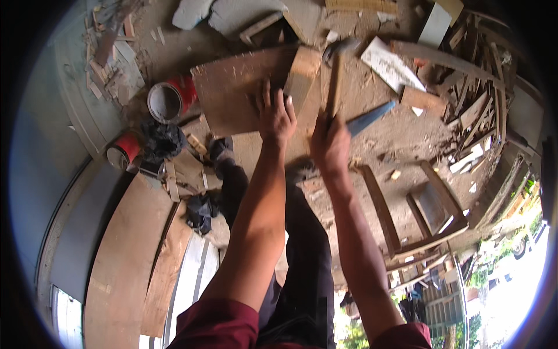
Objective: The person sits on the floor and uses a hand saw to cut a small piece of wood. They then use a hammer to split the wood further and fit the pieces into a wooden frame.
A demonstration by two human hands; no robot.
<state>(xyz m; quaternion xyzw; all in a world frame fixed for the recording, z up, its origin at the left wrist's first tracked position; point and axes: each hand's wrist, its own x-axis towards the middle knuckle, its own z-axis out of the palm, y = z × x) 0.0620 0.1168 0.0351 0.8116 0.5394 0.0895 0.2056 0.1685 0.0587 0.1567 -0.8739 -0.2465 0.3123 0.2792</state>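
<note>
My left hand (275, 118) lies on a brown board (238, 78), its fingers stretched out and slightly apart near a light wooden block (303, 72) along the board's right end. Whether anything small sits under the fingertips I cannot make out. To the right, my right hand (331, 142) is closed around the wooden handle of a hammer (335, 81). The hammer stands out away from me, its metal head at the far end, close to the block. Just beyond my right fist a blue tapered piece (372, 118) shows, partly hidden by the hand; its kind is unclear.
Two red cans (164, 102) stand left of the board, beside black bags (163, 139). Scrap wood (474, 110) is heaped at the right, with a wooden frame (395, 232) nearer me. Long planks (125, 250) lean at the lower left. A white board (392, 64) lies on the dirt floor.
</note>
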